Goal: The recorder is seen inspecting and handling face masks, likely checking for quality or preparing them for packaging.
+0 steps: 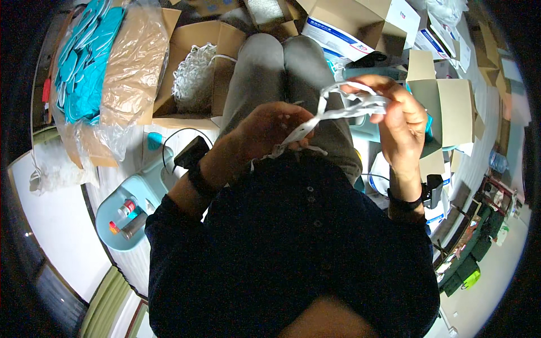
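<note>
A tangle of flat white straps (327, 115) stretches between my two hands above my lap. My left hand (267, 130) is closed around the lower left part, and a loose end hangs out below its fingers. At the upper right, my right hand (403, 121) pinches the other end of the bunch between thumb and fingers. The straps cross near the middle and form an open loop close to the right hand. Beyond my left hand stands an open cardboard box (163, 101) with a heap of similar white straps (196, 76) inside.
At the far left, a plastic-lined carton (132, 67) holds many teal fabric pieces (84, 67). A light blue stool or tray (110, 197) carries a bottle (128, 207). More open boxes stand ahead, including a white-and-blue one (338, 31) and a tan one (456, 112) beside my right hand.
</note>
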Action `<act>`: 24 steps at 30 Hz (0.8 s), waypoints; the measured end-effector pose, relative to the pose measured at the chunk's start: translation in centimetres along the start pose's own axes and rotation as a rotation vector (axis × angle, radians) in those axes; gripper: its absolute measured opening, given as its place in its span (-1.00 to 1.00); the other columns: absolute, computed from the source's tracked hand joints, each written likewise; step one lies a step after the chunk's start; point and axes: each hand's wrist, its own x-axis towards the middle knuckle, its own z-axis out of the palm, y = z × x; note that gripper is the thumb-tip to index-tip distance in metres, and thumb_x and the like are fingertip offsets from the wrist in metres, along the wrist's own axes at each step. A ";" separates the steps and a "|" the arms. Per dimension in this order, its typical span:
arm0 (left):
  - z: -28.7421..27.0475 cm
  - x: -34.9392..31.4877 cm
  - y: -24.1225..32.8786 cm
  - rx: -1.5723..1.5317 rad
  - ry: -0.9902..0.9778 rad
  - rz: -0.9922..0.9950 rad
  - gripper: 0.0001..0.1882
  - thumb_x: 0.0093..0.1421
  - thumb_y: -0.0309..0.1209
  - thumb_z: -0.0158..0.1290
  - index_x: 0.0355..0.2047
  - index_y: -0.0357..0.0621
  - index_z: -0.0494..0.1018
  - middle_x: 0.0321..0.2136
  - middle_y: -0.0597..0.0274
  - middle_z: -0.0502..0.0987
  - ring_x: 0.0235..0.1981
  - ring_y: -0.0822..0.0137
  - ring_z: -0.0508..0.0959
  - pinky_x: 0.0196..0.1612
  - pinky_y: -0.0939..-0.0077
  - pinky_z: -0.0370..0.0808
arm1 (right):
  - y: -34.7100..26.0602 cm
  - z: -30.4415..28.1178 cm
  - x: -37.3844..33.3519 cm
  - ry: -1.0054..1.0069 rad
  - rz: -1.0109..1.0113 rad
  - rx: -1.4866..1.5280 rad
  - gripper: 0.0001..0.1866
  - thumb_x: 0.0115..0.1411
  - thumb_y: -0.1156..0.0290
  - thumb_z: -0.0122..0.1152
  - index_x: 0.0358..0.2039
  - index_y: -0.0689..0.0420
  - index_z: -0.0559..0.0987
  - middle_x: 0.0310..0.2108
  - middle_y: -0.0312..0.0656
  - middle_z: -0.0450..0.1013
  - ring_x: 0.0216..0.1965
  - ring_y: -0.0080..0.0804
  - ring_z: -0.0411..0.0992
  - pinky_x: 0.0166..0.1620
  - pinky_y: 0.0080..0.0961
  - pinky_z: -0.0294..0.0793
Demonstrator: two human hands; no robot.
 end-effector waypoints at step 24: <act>-0.5 1.1 -3.0 -0.504 -0.069 -0.040 -0.71 0.32 -0.27 -0.14 -0.28 -0.26 0.44 -0.57 0.34 0.39 -0.60 0.54 0.35 -0.51 0.68 0.32 | 0.5 -1.4 -2.0 0.229 0.004 0.629 -0.69 0.37 0.14 -0.23 -0.27 0.10 0.38 -0.67 -0.32 0.15 -0.67 -0.53 0.09 -0.48 -0.55 0.25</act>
